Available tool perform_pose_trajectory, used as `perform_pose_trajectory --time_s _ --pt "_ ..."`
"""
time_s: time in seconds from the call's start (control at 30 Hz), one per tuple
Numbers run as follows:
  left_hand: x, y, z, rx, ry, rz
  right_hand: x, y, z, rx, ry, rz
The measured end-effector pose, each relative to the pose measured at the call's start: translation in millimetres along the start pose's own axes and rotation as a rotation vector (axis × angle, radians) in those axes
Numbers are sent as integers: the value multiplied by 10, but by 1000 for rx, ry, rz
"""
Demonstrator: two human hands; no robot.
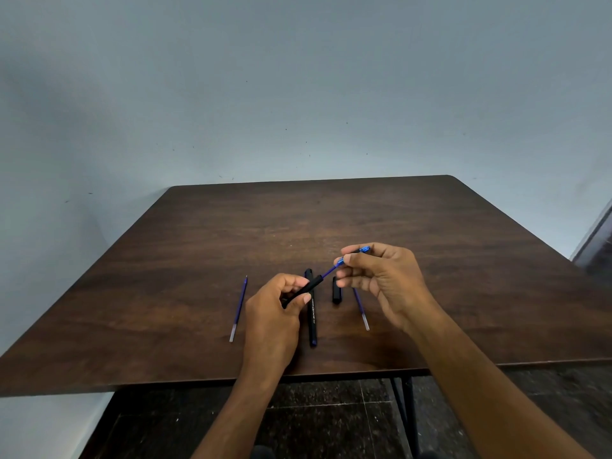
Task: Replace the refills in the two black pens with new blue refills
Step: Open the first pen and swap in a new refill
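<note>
The left hand (281, 301) is closed around a black pen barrel (306, 290), held above the table (430, 260) and angled up to the right. A blue refill (329, 271) stands partly out of the barrel's upper end. The right hand (377, 276) pinches the far end of that refill, with a blue tip piece (364, 249) showing between thumb and forefinger. Whether the refill is going in or coming out cannot be told from this view.

On the table, just behind the left hand, lies the second black pen (312, 321), whole in appearance, running near to far. To its right stands apart a short black cap (336, 294). A loose blue refill (239, 309) lies well to the left of the hands; another loose refill (361, 309) lies to the right, partly under the right hand. Which of the two is old and which new cannot be determined.

Judgement: the work is on the first pen only. The second pen looks unopened, so roughly half or more of the task remains, including reassembly and capping of the pen in hand.
</note>
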State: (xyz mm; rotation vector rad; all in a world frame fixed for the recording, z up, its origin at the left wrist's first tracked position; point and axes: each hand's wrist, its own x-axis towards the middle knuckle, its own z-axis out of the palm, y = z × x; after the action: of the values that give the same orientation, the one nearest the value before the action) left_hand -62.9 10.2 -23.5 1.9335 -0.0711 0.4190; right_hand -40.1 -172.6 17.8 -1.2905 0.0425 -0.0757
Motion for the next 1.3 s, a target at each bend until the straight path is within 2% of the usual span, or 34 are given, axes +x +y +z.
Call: perform_pose_trajectory --time_s 0.3,0.5,1.2,1.3 --pt "-10 1 -4 1 9 9 19 3 -27 -102 -15 -16" --pt "-19 10 -6 -10 6 -2 -12 13 1 -40 -60 -1" --pt "-10 0 1 -17 2 10 -20 120 103 -108 -137 49" --pt "-10 0 0 -17 5 10 -9 143 111 -226 -89 -5"
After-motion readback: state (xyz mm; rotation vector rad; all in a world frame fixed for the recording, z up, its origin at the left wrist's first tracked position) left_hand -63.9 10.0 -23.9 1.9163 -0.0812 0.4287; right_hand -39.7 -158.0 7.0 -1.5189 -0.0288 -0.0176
